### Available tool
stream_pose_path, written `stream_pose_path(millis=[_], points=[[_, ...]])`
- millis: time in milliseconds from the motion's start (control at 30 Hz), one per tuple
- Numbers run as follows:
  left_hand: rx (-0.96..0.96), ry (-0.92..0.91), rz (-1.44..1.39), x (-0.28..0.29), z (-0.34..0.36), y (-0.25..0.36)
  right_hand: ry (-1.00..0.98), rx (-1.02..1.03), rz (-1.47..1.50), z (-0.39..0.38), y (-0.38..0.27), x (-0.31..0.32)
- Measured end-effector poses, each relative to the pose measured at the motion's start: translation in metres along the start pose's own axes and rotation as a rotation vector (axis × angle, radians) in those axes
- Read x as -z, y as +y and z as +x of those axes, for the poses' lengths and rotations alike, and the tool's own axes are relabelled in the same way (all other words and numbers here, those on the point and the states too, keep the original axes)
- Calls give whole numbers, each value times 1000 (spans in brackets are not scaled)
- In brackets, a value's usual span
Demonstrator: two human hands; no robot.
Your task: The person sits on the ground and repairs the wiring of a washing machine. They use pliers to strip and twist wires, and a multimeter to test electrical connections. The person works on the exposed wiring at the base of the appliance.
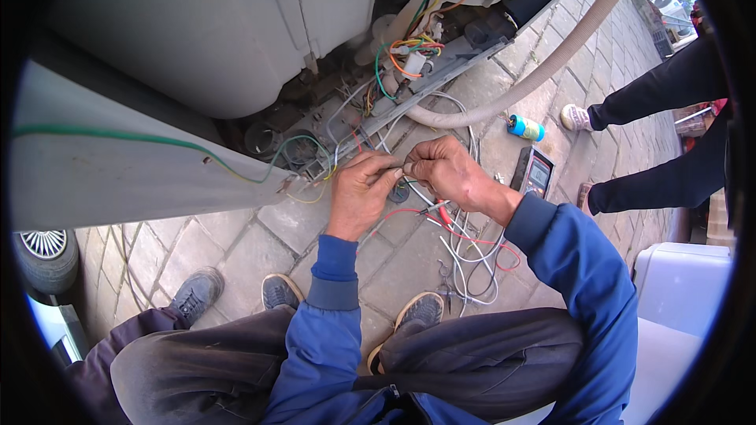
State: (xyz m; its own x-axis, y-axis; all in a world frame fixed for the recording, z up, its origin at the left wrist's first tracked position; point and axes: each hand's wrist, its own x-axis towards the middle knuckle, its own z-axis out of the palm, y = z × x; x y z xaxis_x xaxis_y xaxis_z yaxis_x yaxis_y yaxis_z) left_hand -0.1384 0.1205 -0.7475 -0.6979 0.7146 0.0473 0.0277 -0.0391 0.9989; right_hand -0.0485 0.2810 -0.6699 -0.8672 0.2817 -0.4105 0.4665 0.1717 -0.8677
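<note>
My left hand (364, 191) and my right hand (453, 175) meet fingertip to fingertip beside the lower edge of a white appliance. Both are closed in a pinch on a thin wire, most of it hidden by the fingers. Just below my right hand, a red test probe (444, 216) lies among loose white wires (470, 264) on the paving. A multimeter (538, 175) with a small screen rests right of that wrist. Coloured wires (411, 49) with white connectors hang from the appliance's opened base.
A grey corrugated hose (543, 75) curves across the paving beside a blue cylinder (525, 127). Scissors-like pliers (446, 287) lie near my right shoe. A bystander's legs (657, 86) stand at the right; another person's shoe (198, 293) is left. A green wire (134, 136) crosses the white panel (102, 177).
</note>
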Motion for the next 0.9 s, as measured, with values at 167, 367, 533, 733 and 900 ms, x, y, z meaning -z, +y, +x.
stream_pose_path(millis=[167,367,533,733,900], points=[[-28,-27,80,1,-1,-6,-75,-422,520,0,-9,3],[-9,-39,76,3,0,1,-121,-217,138,-1,-10,7],[-11,-24,37,2,2,1,88,806,-1047,-8,-2,7],[39,-91,28,4,3,-1,141,1112,-1352,-8,-5,1],[86,-91,-83,4,1,5,87,1084,-1378,-9,-5,5]])
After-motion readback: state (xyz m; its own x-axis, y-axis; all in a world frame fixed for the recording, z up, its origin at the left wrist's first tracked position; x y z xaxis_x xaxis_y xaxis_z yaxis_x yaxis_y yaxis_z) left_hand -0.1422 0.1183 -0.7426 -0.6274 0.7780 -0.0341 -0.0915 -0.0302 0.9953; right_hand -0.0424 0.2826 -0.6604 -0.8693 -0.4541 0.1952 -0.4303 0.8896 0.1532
